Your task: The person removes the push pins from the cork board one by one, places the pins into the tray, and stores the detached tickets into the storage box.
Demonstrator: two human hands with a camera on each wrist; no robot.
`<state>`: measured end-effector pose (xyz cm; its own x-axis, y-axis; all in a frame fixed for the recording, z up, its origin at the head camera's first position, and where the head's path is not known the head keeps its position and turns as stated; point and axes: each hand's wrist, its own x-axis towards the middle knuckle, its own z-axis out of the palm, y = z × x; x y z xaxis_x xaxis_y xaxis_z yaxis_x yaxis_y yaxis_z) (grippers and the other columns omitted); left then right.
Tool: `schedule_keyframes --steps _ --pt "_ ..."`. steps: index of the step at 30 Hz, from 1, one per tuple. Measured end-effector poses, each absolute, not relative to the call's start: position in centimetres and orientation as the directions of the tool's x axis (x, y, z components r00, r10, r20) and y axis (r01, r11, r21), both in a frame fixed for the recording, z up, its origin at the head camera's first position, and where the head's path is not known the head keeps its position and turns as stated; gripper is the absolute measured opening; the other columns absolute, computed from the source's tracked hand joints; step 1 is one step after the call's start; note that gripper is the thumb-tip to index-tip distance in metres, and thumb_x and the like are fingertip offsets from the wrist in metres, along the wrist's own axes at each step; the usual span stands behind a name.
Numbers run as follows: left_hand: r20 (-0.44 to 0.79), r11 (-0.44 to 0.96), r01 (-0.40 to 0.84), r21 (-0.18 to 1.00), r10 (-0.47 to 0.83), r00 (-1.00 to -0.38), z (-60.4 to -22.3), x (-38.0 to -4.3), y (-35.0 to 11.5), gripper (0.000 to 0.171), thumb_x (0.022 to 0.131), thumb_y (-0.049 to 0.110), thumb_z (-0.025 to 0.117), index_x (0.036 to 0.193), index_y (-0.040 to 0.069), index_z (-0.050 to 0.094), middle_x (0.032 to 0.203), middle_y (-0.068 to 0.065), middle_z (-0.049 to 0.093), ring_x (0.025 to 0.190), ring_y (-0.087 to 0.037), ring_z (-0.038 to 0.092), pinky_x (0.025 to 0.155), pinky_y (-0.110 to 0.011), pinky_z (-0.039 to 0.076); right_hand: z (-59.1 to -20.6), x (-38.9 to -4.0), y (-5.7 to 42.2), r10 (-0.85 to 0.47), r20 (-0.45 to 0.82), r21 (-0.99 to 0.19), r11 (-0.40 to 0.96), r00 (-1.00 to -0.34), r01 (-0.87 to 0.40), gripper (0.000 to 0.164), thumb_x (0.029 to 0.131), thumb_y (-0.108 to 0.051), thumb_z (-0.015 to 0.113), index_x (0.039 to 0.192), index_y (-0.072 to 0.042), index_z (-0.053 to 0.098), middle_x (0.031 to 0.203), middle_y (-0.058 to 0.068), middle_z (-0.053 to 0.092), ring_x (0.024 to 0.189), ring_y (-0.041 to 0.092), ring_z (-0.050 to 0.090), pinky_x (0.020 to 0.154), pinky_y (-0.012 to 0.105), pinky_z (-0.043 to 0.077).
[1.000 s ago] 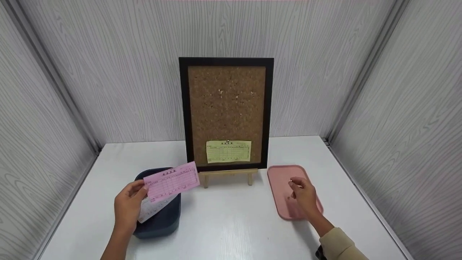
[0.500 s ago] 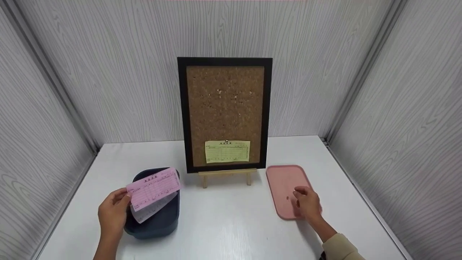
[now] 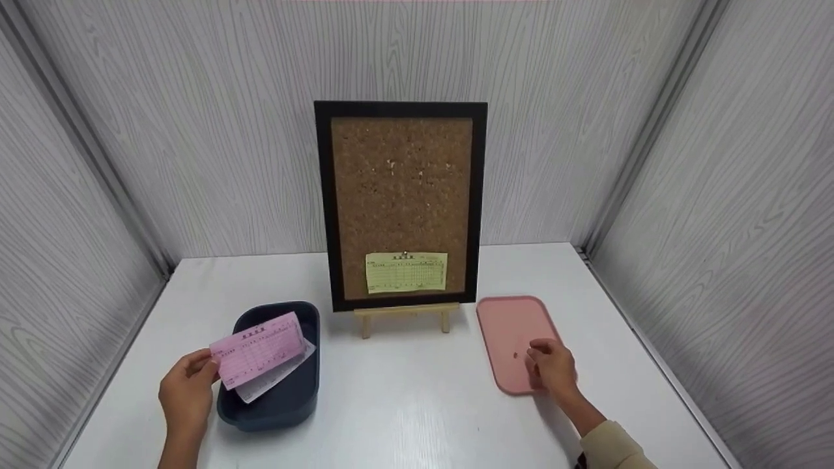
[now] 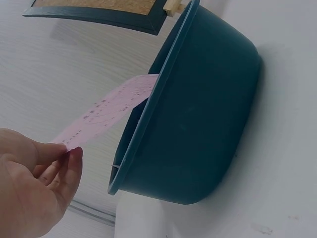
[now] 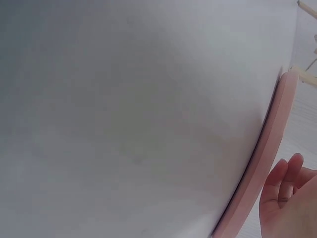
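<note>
Our left hand (image 3: 187, 394) pinched the left end of the pink printed form (image 3: 257, 355), which stretched lengthwise rightward over the dark blue tub (image 3: 277, 417). Our right hand (image 3: 555, 368) hung over the pink tray (image 3: 515, 319), fingers (image 5: 290, 181) curled, its hold unclear to us.

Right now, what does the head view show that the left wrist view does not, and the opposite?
Only head: the yellow-green paper slip on the black-framed cork board, the pink rectangular tray, the right hand.
Only left wrist: the side profile of the dark teal rounded basin, its rim hiding the far end of the pink paper slip.
Both: that basin, that slip pinched by the left hand, and that board.
</note>
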<state>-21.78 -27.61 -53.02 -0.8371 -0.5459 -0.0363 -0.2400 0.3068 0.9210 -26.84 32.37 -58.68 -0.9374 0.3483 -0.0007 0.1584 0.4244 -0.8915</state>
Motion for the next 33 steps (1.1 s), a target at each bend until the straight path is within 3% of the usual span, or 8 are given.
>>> schedule_keyframes --steps 9,19,28,33 --pt "-0.054 0.368 -0.271 0.889 -0.505 -0.862 -53.35 -21.96 -26.78 0.033 0.102 0.01 0.054 0.131 -0.004 0.06 0.122 -0.025 0.065 0.093 -0.018 0.066 0.066 -0.008 0.05 -58.71 -27.16 32.59 0.348 0.003 -0.844 0.504 -0.937 0.184 0.022 0.094 -0.008 0.065 0.112 0.002 0.071 0.105 0.016 0.072 0.078 0.018 0.064 0.07 0.029 0.047" --pt "-0.042 0.472 -0.279 0.836 -0.452 -0.891 -53.81 -21.95 -26.74 0.034 0.1 0.008 0.053 0.128 -0.008 0.061 0.115 -0.028 0.067 0.092 -0.027 0.069 0.063 -0.012 0.049 -58.98 -27.13 32.73 0.336 0.005 -0.831 0.525 -0.942 0.183 0.022 0.092 -0.006 0.065 0.111 0.003 0.071 0.106 0.017 0.071 0.084 0.019 0.063 0.07 0.027 0.047" --pt "-0.026 0.525 -0.301 0.796 -0.468 -0.883 -53.64 -21.53 -26.85 0.036 0.1 0.009 0.051 0.131 -0.009 0.058 0.118 -0.03 0.066 0.104 -0.04 0.064 0.079 -0.04 0.054 -58.98 -27.08 32.83 0.32 0.007 -0.813 0.554 -0.948 0.181 0.021 0.09 -0.004 0.065 0.108 0.003 0.072 0.102 0.016 0.072 0.08 0.017 0.062 0.069 0.027 0.047" --pt "-0.02 0.527 -0.302 0.794 -0.474 -0.88 -53.69 -21.3 -26.97 0.036 0.1 0.007 0.051 0.131 -0.009 0.058 0.117 -0.029 0.066 0.101 -0.038 0.065 0.071 -0.032 0.053 -59.15 -27.05 32.85 0.306 -0.017 -0.817 0.544 -0.952 0.19 0.022 0.09 -0.004 0.064 0.109 0.004 0.071 0.096 0.014 0.071 0.072 0.016 0.062 0.063 0.027 0.048"
